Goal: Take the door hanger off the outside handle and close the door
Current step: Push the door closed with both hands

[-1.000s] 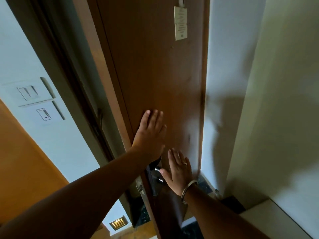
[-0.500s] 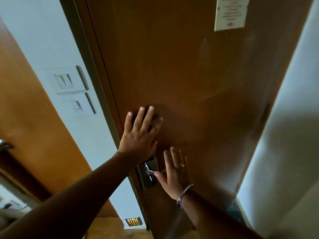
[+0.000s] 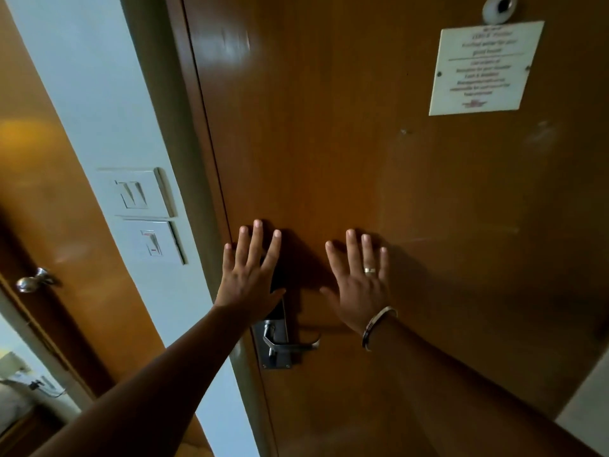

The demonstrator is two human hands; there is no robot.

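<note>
The brown wooden door (image 3: 346, 153) fills the view and sits flush in its frame. My left hand (image 3: 248, 278) lies flat on it near the latch edge, fingers spread, partly covering the dark lock plate. My right hand (image 3: 361, 282), with a ring and a bangle, presses flat on the door panel to the right. The silver inside lever handle (image 3: 290, 341) sits just below and between both hands. No door hanger shows in this view, and neither hand holds anything.
A white notice card (image 3: 481, 67) and a peephole (image 3: 499, 8) are high on the door. Two white switch plates (image 3: 145, 212) are on the wall at left. Another brown door with a round knob (image 3: 33, 282) stands at far left.
The door has swung from ajar to flush in its frame. My right hand moved up from beside the handle to flat on the panel. My left hand stayed pressed near the latch edge.
</note>
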